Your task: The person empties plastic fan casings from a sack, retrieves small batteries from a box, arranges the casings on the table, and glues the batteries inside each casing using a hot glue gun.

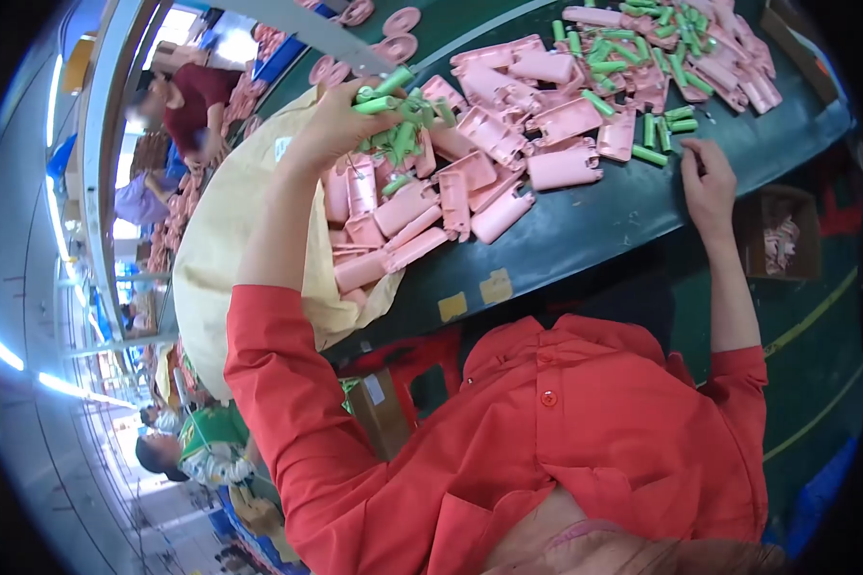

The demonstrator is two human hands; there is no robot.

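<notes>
Fingers of the left hand (340, 120) are closed around several green cylinders (378, 104) beside the inner edge of the beige cloth (225, 225), above pink casings (405, 207). More cylinders cluster just beneath; which of those are gripped and which lie loose cannot be told. The topmost held ones point away from the cloth, their long axes slanting differently.

Fingers of the right hand (708, 182) are loosely bent with a small gap, nothing visible in it, near the tabletop (585, 240), well apart from the cloth. A loose cylinder (649, 155) lies just to the cloth side of them, far nearer the right hand than the left. Its long axis runs crosswise, one end toward the cloth's side, the other away from the cloth and slightly toward the person.
</notes>
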